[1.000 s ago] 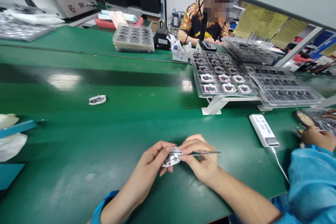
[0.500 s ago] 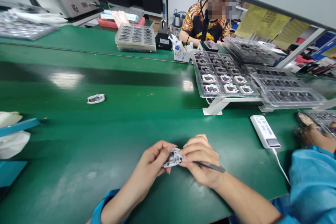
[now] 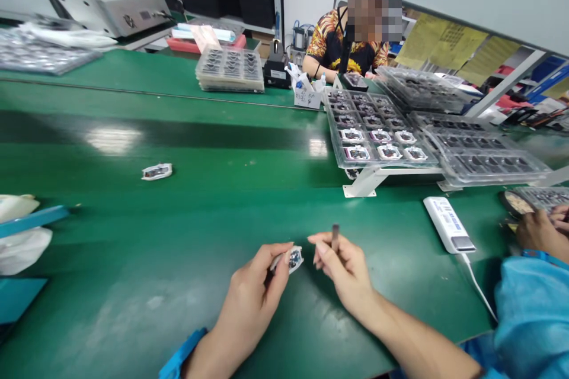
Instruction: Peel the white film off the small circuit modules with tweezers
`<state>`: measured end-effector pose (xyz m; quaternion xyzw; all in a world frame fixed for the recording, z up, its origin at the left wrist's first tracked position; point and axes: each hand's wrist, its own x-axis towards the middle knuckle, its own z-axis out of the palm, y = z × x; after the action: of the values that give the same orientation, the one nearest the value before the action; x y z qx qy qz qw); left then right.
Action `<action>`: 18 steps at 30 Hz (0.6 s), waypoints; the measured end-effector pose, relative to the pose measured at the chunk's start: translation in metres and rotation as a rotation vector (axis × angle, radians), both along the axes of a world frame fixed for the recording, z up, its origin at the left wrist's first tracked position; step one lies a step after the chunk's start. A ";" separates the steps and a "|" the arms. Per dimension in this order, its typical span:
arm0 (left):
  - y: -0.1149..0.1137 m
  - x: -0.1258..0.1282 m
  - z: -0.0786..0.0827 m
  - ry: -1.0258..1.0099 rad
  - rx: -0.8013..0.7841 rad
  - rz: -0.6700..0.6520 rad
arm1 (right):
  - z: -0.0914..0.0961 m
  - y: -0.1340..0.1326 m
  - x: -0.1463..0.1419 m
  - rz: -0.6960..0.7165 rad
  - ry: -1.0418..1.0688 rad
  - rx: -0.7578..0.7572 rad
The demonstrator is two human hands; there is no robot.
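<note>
Between the thumb and fingers of my left hand [image 3: 255, 293] is a small white-framed electronic assembly [image 3: 294, 259], tilted, with part of it covered by the fingers. My right hand [image 3: 349, 272] is a short way to the right, apart from the assembly. Its fingers are closed round dark metal tweezers [image 3: 335, 238], one end of which sticks up above the hand. A second white-framed assembly [image 3: 157, 172] lies alone on the green table [image 3: 213, 219], farther off to the left.
A clear tray [image 3: 342, 161] of similar assemblies rests on a white stand. More trays [image 3: 493, 157] lie to its right. A white device [image 3: 448, 225] with a cable lies at right, near a co-worker's hand [image 3: 540, 234]. Another person [image 3: 329, 41] sits across the table.
My right hand has moved away from the assembly, and the tweezers have swung from pointing back along the wrist to upright. My left hand has turned the assembly.
</note>
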<state>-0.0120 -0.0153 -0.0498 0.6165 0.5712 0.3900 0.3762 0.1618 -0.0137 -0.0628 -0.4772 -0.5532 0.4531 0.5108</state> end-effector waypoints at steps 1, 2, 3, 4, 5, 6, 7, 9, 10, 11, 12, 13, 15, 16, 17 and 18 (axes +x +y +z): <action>0.000 0.000 0.000 0.005 0.023 -0.002 | 0.001 0.000 0.000 0.020 -0.054 -0.009; 0.000 0.000 -0.001 0.012 0.045 -0.006 | 0.003 -0.001 -0.001 0.036 -0.104 -0.017; 0.000 0.000 -0.002 0.020 0.069 -0.010 | 0.004 -0.001 -0.002 0.051 -0.141 -0.025; 0.000 0.000 -0.003 0.028 0.092 -0.016 | 0.005 -0.002 -0.003 0.064 -0.162 -0.039; 0.000 0.000 -0.004 0.038 0.112 -0.022 | 0.006 -0.002 -0.004 0.075 -0.168 -0.056; 0.000 0.000 -0.005 0.049 0.131 -0.027 | 0.007 -0.002 -0.005 0.084 -0.164 -0.072; -0.001 0.001 -0.007 0.059 0.149 -0.032 | 0.007 -0.002 -0.006 0.093 -0.156 -0.087; -0.001 0.001 -0.010 0.076 0.181 -0.043 | 0.005 -0.002 -0.008 0.103 -0.147 -0.101; -0.001 0.001 -0.011 0.083 0.193 -0.046 | 0.005 -0.002 -0.008 0.101 -0.150 -0.105; -0.001 0.001 -0.012 0.088 0.203 -0.049 | 0.004 -0.002 -0.009 0.099 -0.156 -0.109; -0.001 0.001 -0.012 0.094 0.210 -0.053 | 0.003 -0.001 -0.009 0.097 -0.160 -0.112; -0.002 0.001 -0.013 0.101 0.216 -0.057 | 0.002 -0.001 -0.009 0.094 -0.161 -0.114; -0.002 0.001 -0.013 0.121 0.237 -0.064 | 0.001 -0.001 -0.010 0.087 -0.152 -0.115; -0.002 0.001 -0.013 0.136 0.252 -0.068 | 0.001 -0.001 -0.010 0.087 -0.147 -0.111; -0.001 0.000 -0.013 0.154 0.272 -0.073 | 0.002 -0.001 -0.010 0.087 -0.146 -0.104; -0.001 0.000 -0.013 0.175 0.296 -0.078 | 0.002 -0.001 -0.010 0.088 -0.151 -0.095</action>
<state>-0.0116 -0.0163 -0.0633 0.7185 0.5137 0.3999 0.2450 0.1518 -0.0146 -0.0607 -0.5090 -0.5884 0.4636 0.4241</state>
